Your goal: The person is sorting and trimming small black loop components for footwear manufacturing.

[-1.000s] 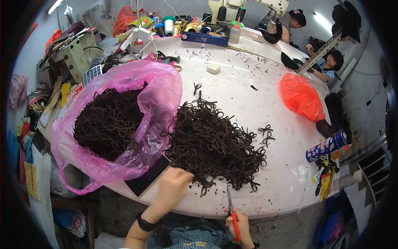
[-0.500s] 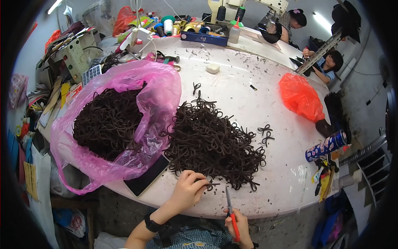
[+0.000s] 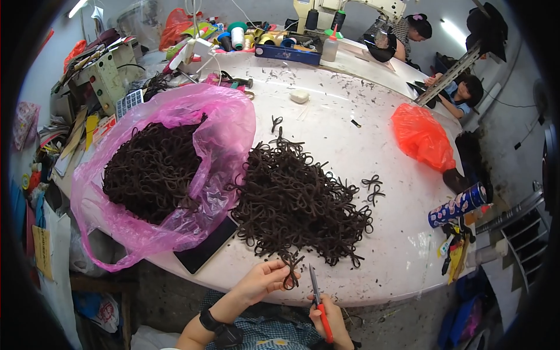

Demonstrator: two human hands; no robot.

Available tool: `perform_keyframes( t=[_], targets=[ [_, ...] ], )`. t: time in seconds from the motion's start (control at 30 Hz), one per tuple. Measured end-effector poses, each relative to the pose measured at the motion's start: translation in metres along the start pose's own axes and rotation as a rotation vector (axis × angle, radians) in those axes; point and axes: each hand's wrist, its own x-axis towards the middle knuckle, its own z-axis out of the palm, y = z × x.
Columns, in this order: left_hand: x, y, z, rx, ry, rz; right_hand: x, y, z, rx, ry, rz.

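— Where does the trimming stand?
— Left hand (image 3: 263,281) pinches one brown loop piece (image 3: 290,274) at the table's (image 3: 373,134) near edge; right hand (image 3: 329,312) is closed on red-handled scissors (image 3: 318,300). The loose pile (image 3: 300,204) and pink bag (image 3: 169,175) look untouched, probably.
— Room?
— Open tabletop right of the pile.

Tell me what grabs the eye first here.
A big heap of dark brown loops sprawls mid-table, with more in the pink plastic bag to its left. At the near edge, the left hand pinches one loop while the right hand holds red-handled scissors.
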Motion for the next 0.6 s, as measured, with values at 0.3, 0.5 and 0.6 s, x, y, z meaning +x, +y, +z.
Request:
perform_keyframes(
  t=[0.3, 0.5, 0.6],
  targets=[
    [0.003, -0.013, 0.006, 0.2, 0.07, 0.085, -0.001, -0.003, 0.002, -0.057, 0.022, 0.015],
    [0.001, -0.017, 0.01, 0.182, 0.069, 0.061, 0.001, -0.003, 0.003, -0.065, 0.043, -0.016],
    [0.001, -0.019, 0.012, 0.204, 0.075, 0.039, 0.001, -0.002, 0.003, -0.076, 0.052, -0.019]
  ],
)
